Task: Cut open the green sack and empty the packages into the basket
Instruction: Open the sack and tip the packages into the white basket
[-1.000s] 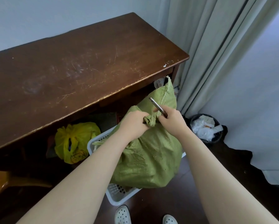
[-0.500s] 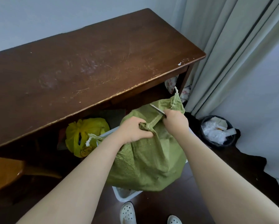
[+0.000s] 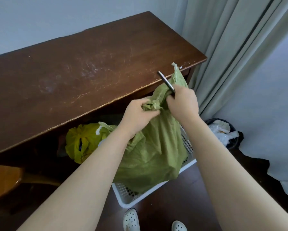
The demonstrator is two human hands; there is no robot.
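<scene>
While my left hand (image 3: 138, 116) is closed tight on the knotted neck of the green sack (image 3: 153, 147), my right hand (image 3: 183, 104) is fisted around the blade tool (image 3: 166, 83), grip wrapped on its handle, metal end poking up past the knuckles. Could be scissors or a knife, can't tell. Blade sits right at the bunched neck, beside the tie.

Sack body hangs below both hands, bottom resting in the white basket (image 3: 188, 165) on the floor, in front of the worktop (image 3: 89, 72). Neck looks still tied; I see no opening in the fabric, no packages (image 3: 156, 164) visible, only bulges inside.

My read: early stage. Sack is staged over the basket, cut not finished. Left: sever the neck, tip the contents out, pull the sack clear.

Yellow bag (image 3: 81, 142) under the worktop, not involved.
</scene>
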